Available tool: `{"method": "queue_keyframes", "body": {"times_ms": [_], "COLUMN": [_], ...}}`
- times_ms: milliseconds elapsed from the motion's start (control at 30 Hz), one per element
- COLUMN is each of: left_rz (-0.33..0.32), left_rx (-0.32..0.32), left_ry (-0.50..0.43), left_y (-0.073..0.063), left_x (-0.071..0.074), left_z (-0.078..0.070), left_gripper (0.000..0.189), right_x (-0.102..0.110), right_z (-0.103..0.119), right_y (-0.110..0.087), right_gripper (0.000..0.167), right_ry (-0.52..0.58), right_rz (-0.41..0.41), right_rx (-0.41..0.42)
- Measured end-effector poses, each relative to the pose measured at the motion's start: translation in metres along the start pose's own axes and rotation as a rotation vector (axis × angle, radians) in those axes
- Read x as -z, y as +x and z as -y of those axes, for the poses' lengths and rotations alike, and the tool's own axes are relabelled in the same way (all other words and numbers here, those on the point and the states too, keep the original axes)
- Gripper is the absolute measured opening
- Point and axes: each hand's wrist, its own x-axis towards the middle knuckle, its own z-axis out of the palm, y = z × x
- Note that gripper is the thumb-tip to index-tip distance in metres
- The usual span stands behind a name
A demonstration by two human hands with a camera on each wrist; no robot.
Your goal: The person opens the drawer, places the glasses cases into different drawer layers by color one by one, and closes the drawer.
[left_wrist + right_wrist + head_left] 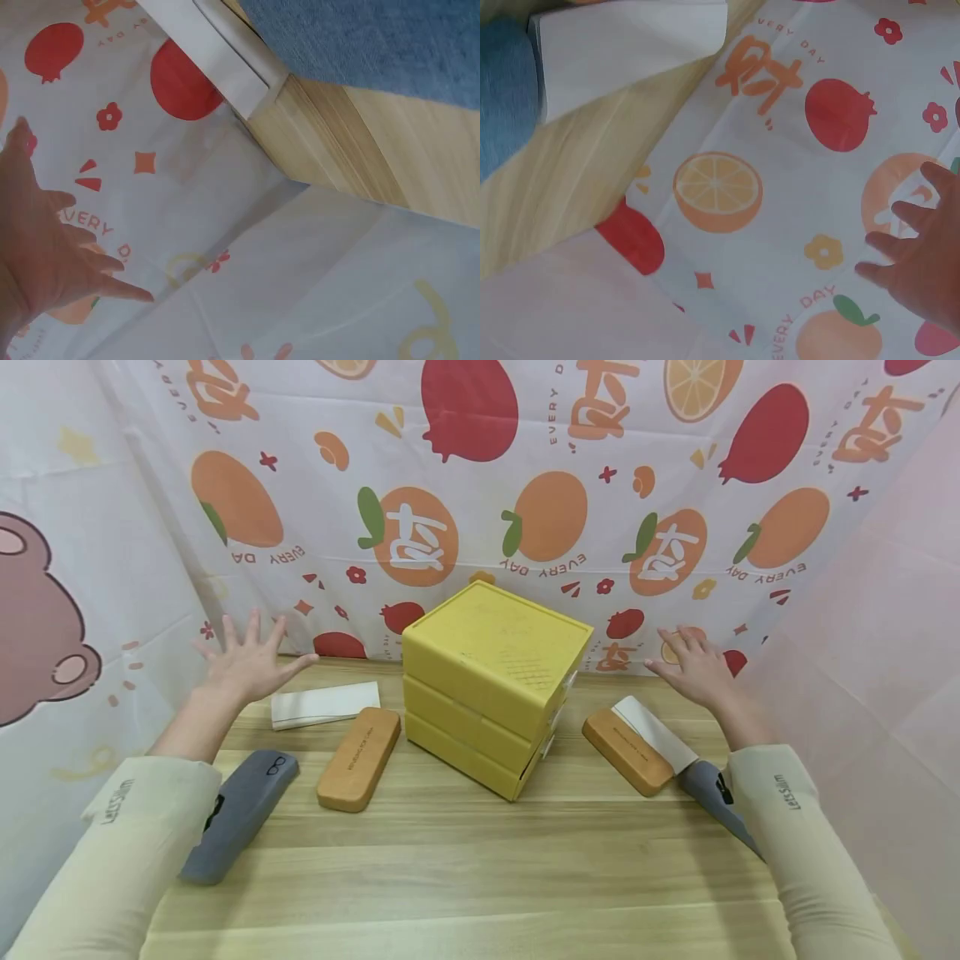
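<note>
Both hands are raised above the table with fingers spread, holding nothing. My left hand (243, 664) is over the table's left side, nearest a white case (326, 704); a blue-grey glasses case (242, 818) lies below its forearm, with an orange-brown case (360, 760) to the right. On the other side, my right hand (697, 670) hovers beyond a second white case (654, 735). Beside that lie another orange-brown case (628, 752) and a blue-grey case (720, 802), partly hidden by the sleeve. Between the hands stands a yellow three-tier drawer box (495, 643), turned at an angle.
The wooden table (465, 877) ends at a white fruit-print curtain (480, 477) behind the box. Pale curtains hang along the left (45, 818) and right (885, 693) sides. Small pale handles (555, 718) stick out from the box's right face.
</note>
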Motion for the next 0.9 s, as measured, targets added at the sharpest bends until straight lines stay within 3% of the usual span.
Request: {"method": "queue_keyframes", "body": {"times_ms": [133, 333, 500, 600, 733, 900], "left_rz": [0.029, 0.051, 0.123, 0.152, 0.108, -0.011], "left_rx": [0.007, -0.043, 0.037, 0.095, 0.176, 0.224], "left_ry": [-0.149, -0.567, -1.018, -1.231, -1.361, -1.398], "left_y": [-0.002, -0.015, -0.034, -0.044, -0.049, -0.055], "left_x": [0.001, -0.003, -0.009, -0.012, -0.019, -0.036], "left_z": [-0.016, -0.072, -0.127, -0.155, -0.178, -0.199], "left_gripper": [0.096, 0.086, 0.083, 0.086, 0.093, 0.1], "right_x": [-0.006, -0.015, -0.026, -0.032, -0.04, -0.044], "right_z": [0.004, 0.019, 0.041, 0.057, 0.077, 0.098], "right_y": [0.003, 0.01, 0.017, 0.019, 0.021, 0.021], "right_gripper": [0.067, 0.052, 0.05, 0.054, 0.051, 0.049], "right_ry": [0.155, 0.471, 0.749, 0.945, 1.153, 1.192], "right_rz": [-0.028, -0.055, -0.111, -0.144, -0.176, -0.217], "right_rx": [0.028, 0.042, -0.013, -0.034, 0.014, 0.033]}}
